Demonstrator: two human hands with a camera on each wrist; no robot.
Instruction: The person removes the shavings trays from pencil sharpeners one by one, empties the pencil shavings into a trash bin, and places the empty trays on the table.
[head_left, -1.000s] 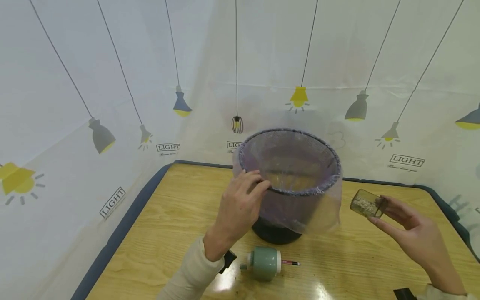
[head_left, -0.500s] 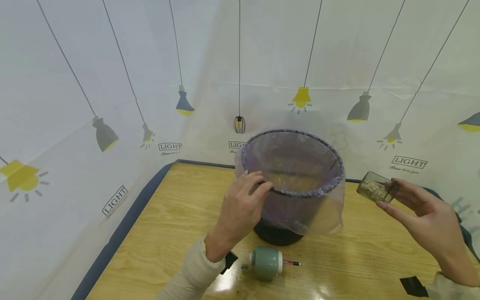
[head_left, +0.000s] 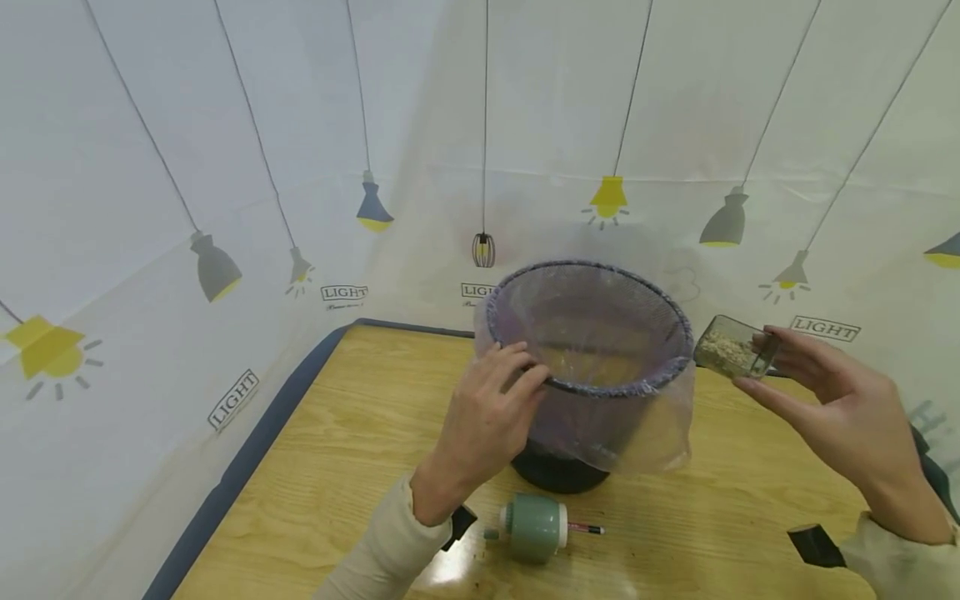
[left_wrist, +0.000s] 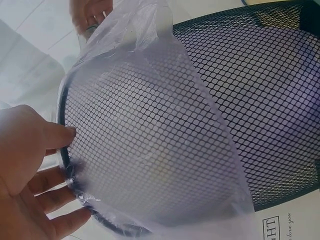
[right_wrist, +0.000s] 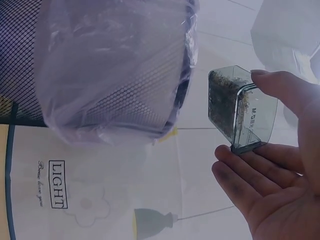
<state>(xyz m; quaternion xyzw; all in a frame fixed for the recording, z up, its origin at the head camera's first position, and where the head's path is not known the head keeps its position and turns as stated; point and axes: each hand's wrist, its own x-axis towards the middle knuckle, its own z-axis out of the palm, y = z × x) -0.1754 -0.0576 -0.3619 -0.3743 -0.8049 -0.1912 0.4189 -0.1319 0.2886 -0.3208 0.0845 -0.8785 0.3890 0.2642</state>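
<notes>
Your left hand (head_left: pixel 486 408) grips the bin rim (head_left: pixel 600 391); your right hand (head_left: pixel 855 412) pinches the shavings container (head_left: pixel 729 348): tip it well inside.

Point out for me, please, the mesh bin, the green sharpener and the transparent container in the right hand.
Mesh bin (left_wrist: pixel 252 97): left wrist view, on its bare mesh wall.
Green sharpener (head_left: pixel 534 528): head view, on the middle of its body.
Transparent container (head_left: pixel 729 348): head view, on its side wall.
</notes>
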